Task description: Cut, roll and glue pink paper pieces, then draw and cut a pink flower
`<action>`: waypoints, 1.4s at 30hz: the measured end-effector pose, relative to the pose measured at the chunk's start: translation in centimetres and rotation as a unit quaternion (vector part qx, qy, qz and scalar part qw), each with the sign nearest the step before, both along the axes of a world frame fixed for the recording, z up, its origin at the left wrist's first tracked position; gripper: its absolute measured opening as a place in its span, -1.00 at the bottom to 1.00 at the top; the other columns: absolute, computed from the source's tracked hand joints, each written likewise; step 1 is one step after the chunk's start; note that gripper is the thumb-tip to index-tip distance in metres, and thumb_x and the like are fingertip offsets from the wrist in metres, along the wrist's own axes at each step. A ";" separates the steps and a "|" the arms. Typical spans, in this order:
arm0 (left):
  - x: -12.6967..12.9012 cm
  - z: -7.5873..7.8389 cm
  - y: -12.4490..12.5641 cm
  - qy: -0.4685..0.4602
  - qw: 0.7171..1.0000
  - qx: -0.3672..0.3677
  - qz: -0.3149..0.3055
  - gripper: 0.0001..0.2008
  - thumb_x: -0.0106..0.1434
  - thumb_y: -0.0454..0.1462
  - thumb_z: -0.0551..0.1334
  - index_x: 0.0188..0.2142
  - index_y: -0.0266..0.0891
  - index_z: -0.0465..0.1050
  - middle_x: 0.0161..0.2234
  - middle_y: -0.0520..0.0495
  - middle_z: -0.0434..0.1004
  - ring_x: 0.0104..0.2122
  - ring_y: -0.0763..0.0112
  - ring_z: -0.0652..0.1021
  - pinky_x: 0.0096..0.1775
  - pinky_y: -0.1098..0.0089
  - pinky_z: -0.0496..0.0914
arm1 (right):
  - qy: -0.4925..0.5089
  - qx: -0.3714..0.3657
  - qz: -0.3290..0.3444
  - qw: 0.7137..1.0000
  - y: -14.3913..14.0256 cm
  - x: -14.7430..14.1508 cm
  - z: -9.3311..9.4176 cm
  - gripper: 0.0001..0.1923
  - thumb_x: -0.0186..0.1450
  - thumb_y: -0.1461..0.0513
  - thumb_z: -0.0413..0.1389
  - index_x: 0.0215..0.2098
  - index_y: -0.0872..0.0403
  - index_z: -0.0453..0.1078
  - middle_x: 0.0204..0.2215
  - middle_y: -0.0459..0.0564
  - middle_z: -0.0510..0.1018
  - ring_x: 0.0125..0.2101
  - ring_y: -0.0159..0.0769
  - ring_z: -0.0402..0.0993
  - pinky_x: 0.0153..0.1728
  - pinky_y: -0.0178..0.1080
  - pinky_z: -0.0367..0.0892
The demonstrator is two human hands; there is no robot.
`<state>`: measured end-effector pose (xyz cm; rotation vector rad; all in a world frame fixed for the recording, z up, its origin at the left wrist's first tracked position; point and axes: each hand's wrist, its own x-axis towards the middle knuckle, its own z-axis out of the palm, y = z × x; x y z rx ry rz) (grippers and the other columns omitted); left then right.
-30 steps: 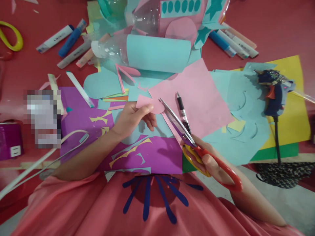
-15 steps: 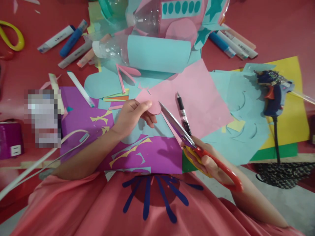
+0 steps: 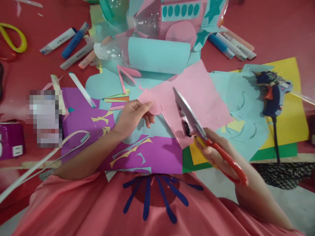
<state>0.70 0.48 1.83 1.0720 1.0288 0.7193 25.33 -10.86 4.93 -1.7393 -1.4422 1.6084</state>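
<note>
At the centre of the frame, my left hand [image 3: 134, 114] is pinching a small pink paper cut-out [image 3: 152, 104] between thumb and fingertips, lifting it off the litter of sheets so its rounded edge is facing right. Right of centre, my right hand [image 3: 216, 155] is gripping the red-handled scissors [image 3: 197, 126], fingers closed through the loops, blades together and angled toward the upper left, just apart from the cut-out and hovering over the pink sheet [image 3: 197, 95].

Matt pink paper piece [image 3: 150, 104]; scissors [image 3: 197, 129] with shiny metal blades, glossy red plastic handles
</note>
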 end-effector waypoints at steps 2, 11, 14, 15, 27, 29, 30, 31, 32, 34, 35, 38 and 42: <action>0.0 0.0 0.0 0.011 1.000 0.006 0.002 -0.72 0.19 -0.17 0.25 -0.58 -0.27 0.38 -0.69 0.09 0.43 -0.75 0.63 0.37 -0.65 0.54 0.26 | -0.160 0.071 -0.008 0.985 1.1 1.4 0.6 -0.51 0.28 -0.15 0.07 -0.01 -0.02 0.36 -0.55 -0.12 0.38 -0.60 -0.32 0.25 -0.54 -0.25 0.22; 0.3 -0.4 -0.5 0.001 0.999 -0.034 -0.021 -0.69 0.12 -0.10 0.34 -0.33 -0.21 0.27 -0.52 0.06 0.60 -0.65 0.51 0.53 -0.58 0.50 0.36 | -0.518 0.079 -0.031 0.851 6.0 8.9 -0.6 -0.48 0.16 0.28 0.16 0.12 -0.01 0.41 -0.01 0.16 0.57 -0.07 -0.02 0.52 -0.17 -0.16 0.33; 0.2 -0.5 -0.5 0.000 0.999 -0.029 -0.033 -0.67 0.21 -0.01 0.24 -0.35 -0.25 0.34 -0.51 0.00 0.60 -0.62 0.47 0.55 -0.54 0.46 0.38 | -0.499 0.069 -0.013 0.864 6.2 10.6 -0.5 -0.48 0.19 0.26 0.17 0.14 0.03 0.40 0.00 0.19 0.56 -0.02 -0.04 0.49 -0.09 -0.14 0.33; 0.2 -0.4 -0.5 0.001 0.999 -0.021 -0.033 -0.65 0.23 0.01 0.21 -0.36 -0.26 0.36 -0.52 -0.01 0.58 -0.63 0.47 0.54 -0.53 0.45 0.39 | -0.499 0.075 -0.001 0.864 6.1 10.9 -0.4 -0.48 0.22 0.23 0.17 0.16 0.03 0.39 0.00 0.19 0.56 -0.03 -0.03 0.49 -0.09 -0.12 0.34; 0.2 -1.3 -1.3 0.089 0.988 0.107 -0.062 -0.35 0.17 0.28 0.13 -0.59 -0.27 0.41 -0.70 0.08 0.34 -0.72 0.65 0.29 -0.67 0.54 0.18 | -0.088 0.440 0.124 0.885 6.7 -0.8 -1.6 -0.60 0.40 0.16 0.08 0.19 0.01 0.27 -0.15 0.05 0.62 -0.17 -0.24 0.59 -0.16 -0.18 0.52; 0.1 -1.3 -1.3 0.106 0.984 0.127 -0.070 -0.32 0.18 0.30 0.10 -0.63 -0.26 0.39 -0.71 0.08 0.32 -0.73 0.64 0.28 -0.67 0.54 0.18 | -0.033 0.478 0.144 0.866 7.5 -2.9 -2.6 -0.60 0.41 0.22 0.05 0.21 0.00 0.22 -0.13 0.04 0.61 -0.16 -0.27 0.58 -0.17 -0.21 0.52; 0.1 -1.2 -1.3 0.116 0.981 0.138 -0.071 -0.31 0.18 0.30 0.09 -0.65 -0.26 0.37 -0.72 0.07 0.32 -0.73 0.64 0.28 -0.67 0.54 0.19 | -0.019 0.492 0.141 0.859 7.8 -3.7 -3.0 -0.61 0.40 0.24 0.05 0.19 -0.02 0.23 -0.10 0.04 0.61 -0.17 -0.29 0.58 -0.20 -0.23 0.52; 0.1 -1.2 -1.2 0.125 0.979 0.148 -0.070 -0.31 0.19 0.30 0.08 -0.67 -0.25 0.35 -0.72 0.07 0.32 -0.73 0.63 0.29 -0.67 0.54 0.19 | -0.009 0.501 0.131 0.855 8.0 -4.3 -3.4 -0.62 0.40 0.27 0.04 0.17 -0.03 0.23 -0.11 0.02 0.61 -0.19 -0.31 0.59 -0.23 -0.26 0.52; 0.1 -1.1 -1.2 0.131 0.976 0.159 -0.068 -0.31 0.20 0.29 0.08 -0.67 -0.25 0.34 -0.73 0.07 0.31 -0.72 0.63 0.30 -0.66 0.54 0.20 | -0.001 0.507 0.117 0.854 8.2 -4.6 -3.7 -0.64 0.39 0.30 0.03 0.14 -0.04 0.25 -0.14 -0.01 0.61 -0.23 -0.34 0.58 -0.27 -0.28 0.51; 0.1 -1.1 -1.1 0.135 0.973 0.177 -0.061 -0.34 0.23 0.26 0.07 -0.64 -0.25 0.34 -0.72 0.08 0.32 -0.71 0.62 0.33 -0.64 0.55 0.21 | 0.012 0.521 0.095 0.848 8.3 -5.0 -4.3 -0.68 0.37 0.34 0.03 0.07 -0.03 0.28 -0.26 -0.07 0.61 -0.33 -0.38 0.56 -0.32 -0.31 0.48; 0.1 -1.1 -1.1 0.131 0.973 0.184 -0.055 -0.36 0.25 0.24 0.08 -0.61 -0.25 0.36 -0.71 0.08 0.34 -0.70 0.62 0.35 -0.63 0.55 0.22 | 0.015 0.530 0.092 0.843 8.4 -5.0 -4.6 -0.72 0.36 0.35 0.03 0.01 -0.02 0.31 -0.33 -0.09 0.59 -0.37 -0.39 0.54 -0.34 -0.30 0.47; 0.2 -1.5 -1.1 0.110 0.975 0.191 -0.033 -0.47 0.26 0.17 0.15 -0.51 -0.24 0.41 -0.66 0.09 0.39 -0.67 0.61 0.39 -0.60 0.56 0.27 | 0.010 0.564 0.121 0.817 8.4 -5.0 -5.2 -0.83 0.33 0.37 0.04 -0.18 0.01 0.35 -0.43 -0.09 0.57 -0.38 -0.34 0.53 -0.29 -0.24 0.46; 0.3 -1.9 -1.0 0.079 0.975 0.208 -0.003 -0.57 0.24 0.10 0.24 -0.47 -0.22 0.42 -0.59 0.08 0.45 -0.61 0.59 0.42 -0.53 0.54 0.34 | -0.002 0.585 0.156 0.796 8.4 -5.0 -5.6 -0.89 0.34 0.34 0.05 -0.22 0.02 0.37 -0.37 -0.03 0.61 -0.31 -0.30 0.58 -0.25 -0.19 0.43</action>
